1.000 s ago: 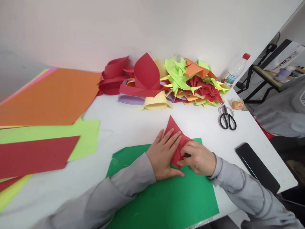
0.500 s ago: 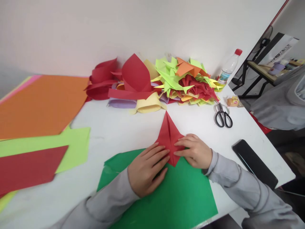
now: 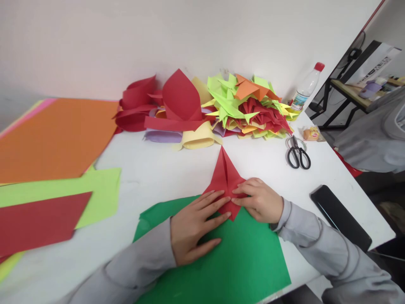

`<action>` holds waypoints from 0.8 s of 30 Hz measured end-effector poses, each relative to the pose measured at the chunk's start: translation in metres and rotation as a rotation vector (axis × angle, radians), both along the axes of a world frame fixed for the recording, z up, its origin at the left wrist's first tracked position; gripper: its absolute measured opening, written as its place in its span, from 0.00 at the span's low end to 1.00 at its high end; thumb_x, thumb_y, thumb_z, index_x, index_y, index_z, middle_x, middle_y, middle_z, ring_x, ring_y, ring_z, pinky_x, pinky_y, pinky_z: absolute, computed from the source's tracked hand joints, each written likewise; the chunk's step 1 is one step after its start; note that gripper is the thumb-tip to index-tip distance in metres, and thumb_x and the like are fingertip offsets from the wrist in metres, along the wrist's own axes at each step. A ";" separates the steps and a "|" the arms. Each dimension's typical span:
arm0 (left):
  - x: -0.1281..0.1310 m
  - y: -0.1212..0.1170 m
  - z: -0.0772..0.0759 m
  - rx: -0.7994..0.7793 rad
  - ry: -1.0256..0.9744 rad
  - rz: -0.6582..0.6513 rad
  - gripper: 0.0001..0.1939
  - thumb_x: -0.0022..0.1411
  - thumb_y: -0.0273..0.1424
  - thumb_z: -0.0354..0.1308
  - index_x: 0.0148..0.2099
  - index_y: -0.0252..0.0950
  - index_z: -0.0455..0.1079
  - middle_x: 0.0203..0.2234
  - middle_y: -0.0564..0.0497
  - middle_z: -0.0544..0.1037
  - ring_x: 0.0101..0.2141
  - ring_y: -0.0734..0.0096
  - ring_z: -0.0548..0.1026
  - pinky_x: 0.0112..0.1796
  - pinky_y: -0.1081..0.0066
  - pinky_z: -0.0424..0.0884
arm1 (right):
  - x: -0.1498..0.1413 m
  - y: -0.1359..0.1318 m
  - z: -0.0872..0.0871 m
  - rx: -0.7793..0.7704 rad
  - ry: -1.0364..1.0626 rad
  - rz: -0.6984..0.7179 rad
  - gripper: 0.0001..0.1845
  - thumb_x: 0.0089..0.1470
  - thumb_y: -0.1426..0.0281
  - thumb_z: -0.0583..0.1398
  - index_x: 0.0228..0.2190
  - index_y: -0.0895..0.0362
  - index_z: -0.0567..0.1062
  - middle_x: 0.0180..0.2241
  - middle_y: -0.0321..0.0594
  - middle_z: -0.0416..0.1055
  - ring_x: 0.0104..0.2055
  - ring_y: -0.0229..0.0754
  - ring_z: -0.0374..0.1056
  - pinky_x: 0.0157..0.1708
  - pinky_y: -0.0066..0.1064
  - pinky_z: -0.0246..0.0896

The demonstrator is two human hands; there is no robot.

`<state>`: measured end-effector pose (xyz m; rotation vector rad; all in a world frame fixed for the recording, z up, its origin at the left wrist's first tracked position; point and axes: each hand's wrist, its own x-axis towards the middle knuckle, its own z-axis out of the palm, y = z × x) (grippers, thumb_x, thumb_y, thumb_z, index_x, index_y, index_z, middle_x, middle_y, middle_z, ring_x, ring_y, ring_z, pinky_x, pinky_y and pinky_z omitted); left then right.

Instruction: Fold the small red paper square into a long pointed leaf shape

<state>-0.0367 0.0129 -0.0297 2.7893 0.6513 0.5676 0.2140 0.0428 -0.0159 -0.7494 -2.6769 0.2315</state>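
Observation:
A folded piece of red paper, pointed at its far end and slit down the middle, lies partly on a green sheet. Over its left side, my left hand rests flat with the fingers spread and stretched across the paper. From the right, my right hand presses its fingertips on the paper's right side; its fingers are bent, and whether they pinch the edge I cannot tell. Both hands partly cover the lower half of the red paper.
Orange sheets, a lime green sheet and a dark red sheet lie left. Behind are red paper rolls and a folded-paper heap. At right are a bottle, scissors and a black phone.
My left hand has slid slightly right over the red paper, with its thumb and fingers spread wider. My right hand stays in nearly the same place.

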 end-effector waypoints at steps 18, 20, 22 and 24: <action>-0.001 -0.001 -0.002 -0.028 0.027 -0.002 0.27 0.55 0.33 0.55 0.58 0.41 0.63 0.63 0.42 0.55 0.62 0.46 0.52 0.56 0.45 0.57 | 0.001 0.000 0.001 -0.016 -0.004 0.010 0.17 0.49 0.76 0.57 0.42 0.53 0.76 0.45 0.45 0.70 0.47 0.47 0.62 0.46 0.43 0.57; 0.000 -0.002 -0.003 -0.013 0.017 0.002 0.27 0.54 0.33 0.55 0.57 0.40 0.63 0.62 0.41 0.56 0.62 0.46 0.52 0.56 0.44 0.58 | 0.001 0.000 0.001 -0.019 0.004 0.009 0.17 0.49 0.76 0.57 0.41 0.54 0.77 0.44 0.45 0.70 0.46 0.47 0.62 0.46 0.42 0.57; 0.002 -0.003 -0.002 0.010 -0.012 0.010 0.25 0.54 0.32 0.55 0.56 0.39 0.65 0.59 0.39 0.61 0.60 0.45 0.55 0.55 0.43 0.59 | 0.001 0.000 0.000 -0.016 0.014 0.007 0.17 0.48 0.76 0.57 0.41 0.54 0.77 0.45 0.44 0.71 0.46 0.48 0.62 0.46 0.42 0.57; 0.003 -0.005 -0.001 0.027 -0.055 0.016 0.23 0.54 0.31 0.54 0.54 0.37 0.66 0.54 0.37 0.66 0.58 0.46 0.59 0.54 0.44 0.61 | 0.001 0.000 0.000 -0.011 0.023 0.004 0.17 0.48 0.76 0.57 0.41 0.54 0.77 0.45 0.44 0.71 0.46 0.48 0.62 0.46 0.42 0.58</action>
